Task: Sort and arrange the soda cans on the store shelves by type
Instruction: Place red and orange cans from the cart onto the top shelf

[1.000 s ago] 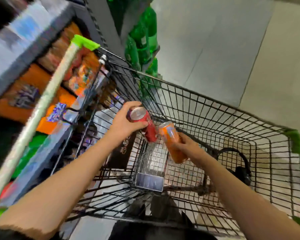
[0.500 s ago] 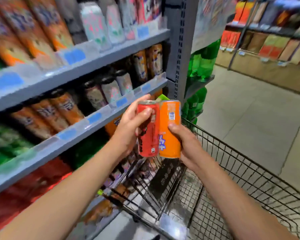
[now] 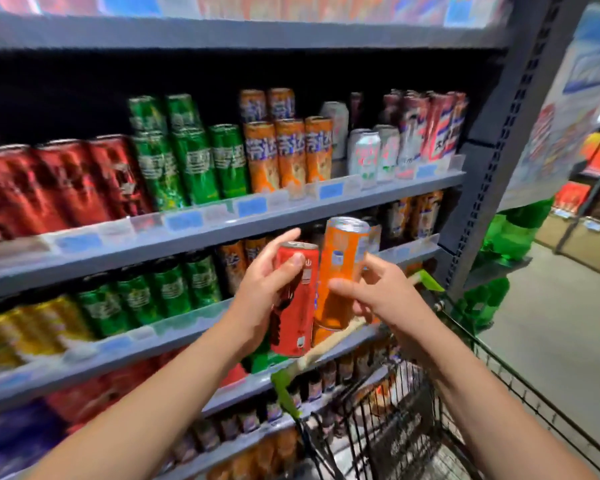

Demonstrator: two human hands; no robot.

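Head view: held 2 slim cans upright, side by side and touching, in front of the shelves (image 3: 291, 209). Left hand (image 3: 262, 296) wrapped around the red can (image 3: 297, 306), thumb pressed on its front. Right hand (image 3: 378, 299) loosely cupped beside the orange can (image 3: 343, 268), fingers (image 3: 340, 285) spread; firm grip or not, could not tell. Orange can at 3 o'clock of the red, standing higher. Cart (image 3: 413, 427) at 5 o'clock below. Rows of red, green and orange cans at 11 o'clock.

Both hands (image 3: 321, 299) raised, fingers curled.
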